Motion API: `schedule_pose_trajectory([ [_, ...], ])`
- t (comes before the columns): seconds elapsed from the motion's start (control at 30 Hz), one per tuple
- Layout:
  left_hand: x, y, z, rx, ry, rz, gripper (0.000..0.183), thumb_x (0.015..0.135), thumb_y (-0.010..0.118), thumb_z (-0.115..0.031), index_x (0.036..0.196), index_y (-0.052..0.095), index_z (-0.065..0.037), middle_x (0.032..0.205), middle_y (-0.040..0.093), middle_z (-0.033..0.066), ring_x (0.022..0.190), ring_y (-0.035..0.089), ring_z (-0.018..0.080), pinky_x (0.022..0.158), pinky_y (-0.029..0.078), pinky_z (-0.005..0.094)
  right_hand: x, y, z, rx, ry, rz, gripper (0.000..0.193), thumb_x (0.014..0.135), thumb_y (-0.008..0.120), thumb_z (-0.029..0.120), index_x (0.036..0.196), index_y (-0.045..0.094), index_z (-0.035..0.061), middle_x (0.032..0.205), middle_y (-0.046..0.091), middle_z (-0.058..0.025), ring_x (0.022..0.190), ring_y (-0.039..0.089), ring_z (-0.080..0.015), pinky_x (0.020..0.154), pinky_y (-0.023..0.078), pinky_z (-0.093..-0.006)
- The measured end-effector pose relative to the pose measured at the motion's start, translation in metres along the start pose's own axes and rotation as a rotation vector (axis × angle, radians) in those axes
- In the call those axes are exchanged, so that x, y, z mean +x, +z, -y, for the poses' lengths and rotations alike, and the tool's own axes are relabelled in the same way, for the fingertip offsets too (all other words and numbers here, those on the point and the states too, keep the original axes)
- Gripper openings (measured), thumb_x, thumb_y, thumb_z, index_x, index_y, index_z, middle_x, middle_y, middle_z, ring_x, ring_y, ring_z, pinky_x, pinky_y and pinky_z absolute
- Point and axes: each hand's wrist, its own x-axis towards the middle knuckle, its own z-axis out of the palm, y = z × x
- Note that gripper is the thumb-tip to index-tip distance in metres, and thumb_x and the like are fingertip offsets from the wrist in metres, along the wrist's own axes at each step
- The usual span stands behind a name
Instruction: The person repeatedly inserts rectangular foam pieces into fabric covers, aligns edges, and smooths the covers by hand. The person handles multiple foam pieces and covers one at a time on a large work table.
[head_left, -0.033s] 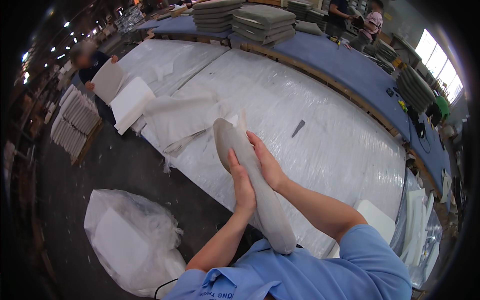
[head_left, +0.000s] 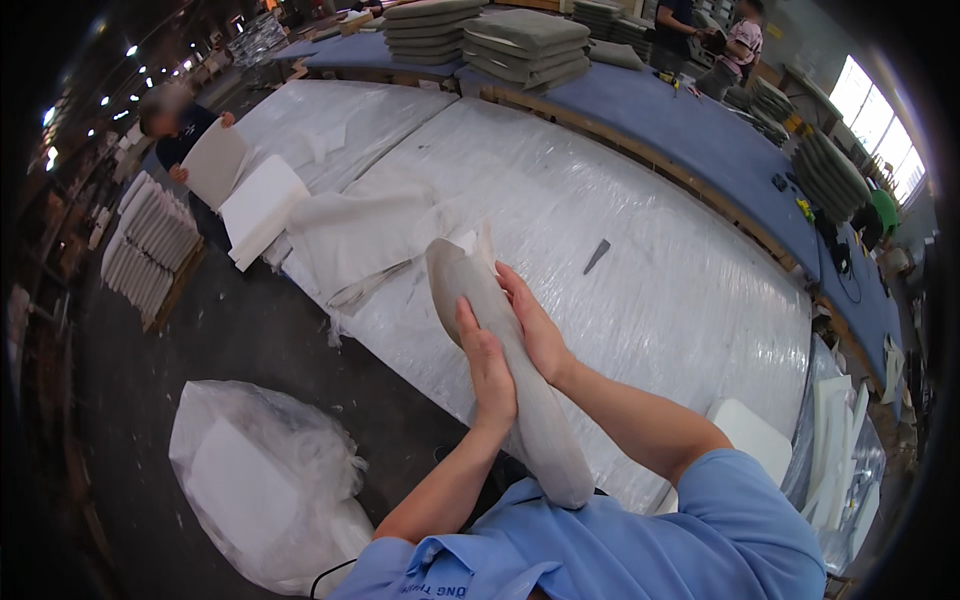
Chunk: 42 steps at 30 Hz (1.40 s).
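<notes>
Between my two hands a cushion in a light grey fabric cover point(head_left: 548, 435) stands on edge, its near end against my blue shirt. My left hand point(head_left: 488, 372) presses along its left face. My right hand point(head_left: 535, 325) grips the opposite side, fingers partly hidden behind it. Some whitish material point(head_left: 467, 240) shows at the far end. Beyond it, loose pale fabric covers point(head_left: 350, 225) lie on the plastic-wrapped table point(head_left: 680, 340). A dark grey tapered flat tool point(head_left: 597, 257) rests to the right of the cushion.
White pads point(head_left: 262, 208) lie at the table's left edge, near a co-worker point(head_left: 185, 130) holding a pad. A pile of pale cushions point(head_left: 150, 245) stands on the left. A plastic bag point(head_left: 330, 450) sits on the floor. Grey cushion stacks point(head_left: 525, 45) stand on the blue table point(head_left: 690, 125).
</notes>
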Motion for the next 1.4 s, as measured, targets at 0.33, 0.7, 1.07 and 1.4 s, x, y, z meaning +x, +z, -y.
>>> schedule_pose_trajectory([
  [0.33, 0.029, 0.001, 0.003, 0.078, 0.134, 0.032, 0.079, 0.114, 0.020, -0.056, 0.168, 0.013, 0.001, 0.176, 0.008, 0.0238, 0.164, 0.007, 0.0370, 0.131, 0.010, 0.0467, 0.013, -0.027, -0.014, -0.066, 0.021, 0.054, 0.075, 0.111, 0.034, 0.063, 0.169, 0.026, 0.0169, 0.160, 0.039, -0.0117, 0.148, 0.037, -0.0264, 0.127, 0.026, -0.0409],
  [0.7, 0.072, 0.006, -0.014, 0.386, 0.063, -0.059, 0.073, 0.114, 0.028, -0.050, 0.168, 0.018, -0.001, 0.173, 0.011, 0.0323, 0.163, 0.006, 0.0436, 0.130, 0.012, 0.0516, 0.030, -0.002, -0.013, 0.072, 0.015, -0.079, 0.081, 0.110, 0.033, 0.068, 0.169, 0.025, 0.0141, 0.164, 0.033, -0.0177, 0.152, 0.032, -0.0294, 0.127, 0.021, -0.0428],
  [1.07, 0.126, -0.022, -0.007, -0.107, -0.064, 0.051, 0.073, 0.114, 0.035, -0.052, 0.167, 0.023, -0.003, 0.158, 0.044, 0.0279, 0.135, 0.058, 0.0348, 0.109, 0.049, 0.0430, 0.074, -0.001, 0.012, -0.095, 0.207, -0.150, 0.086, 0.104, 0.033, 0.077, 0.171, 0.022, 0.0235, 0.162, 0.037, -0.0146, 0.150, 0.036, -0.0274, 0.120, 0.032, -0.0459],
  [1.4, 0.140, -0.029, -0.007, 0.144, -0.112, 0.053, 0.064, 0.114, 0.039, -0.043, 0.162, 0.035, 0.000, 0.156, 0.048, 0.0263, 0.140, 0.054, 0.0348, 0.116, 0.043, 0.0405, 0.092, 0.014, -0.023, -0.055, 0.041, -0.170, 0.087, 0.105, 0.031, 0.076, 0.171, 0.020, 0.0201, 0.174, 0.026, -0.0123, 0.160, 0.023, -0.0297, 0.129, 0.018, -0.0498],
])
